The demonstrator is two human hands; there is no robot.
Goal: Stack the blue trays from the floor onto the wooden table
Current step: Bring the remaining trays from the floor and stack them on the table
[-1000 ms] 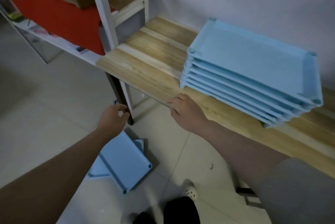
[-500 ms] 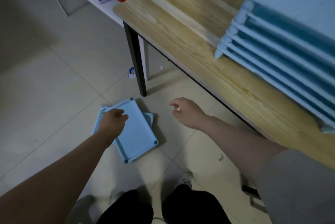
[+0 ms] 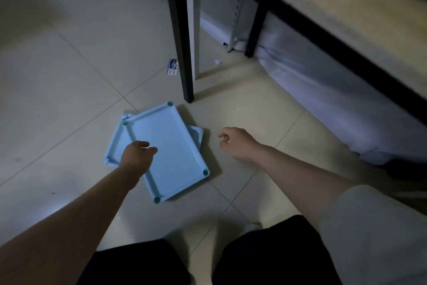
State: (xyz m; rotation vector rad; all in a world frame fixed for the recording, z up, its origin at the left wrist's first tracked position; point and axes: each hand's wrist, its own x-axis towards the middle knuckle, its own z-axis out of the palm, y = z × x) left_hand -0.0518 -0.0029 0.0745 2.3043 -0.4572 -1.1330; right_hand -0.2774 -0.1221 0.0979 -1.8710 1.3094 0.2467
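A dim storeroom or back room with a tiled floor.

Pale square floor tiles (image 3: 69, 58) fill the left of the frame; a wooden table (image 3: 346, 5) on black metal legs crosses the upper right, with a pale shelving upright (image 3: 196, 30) just behind the near leg. A small printed card (image 3: 172, 66) and a paper scrap (image 3: 217, 62) litter the floor at centre top.

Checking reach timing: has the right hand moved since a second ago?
Yes. The right hand left the wooden table edge and dropped toward the floor, right of the top blue tray.
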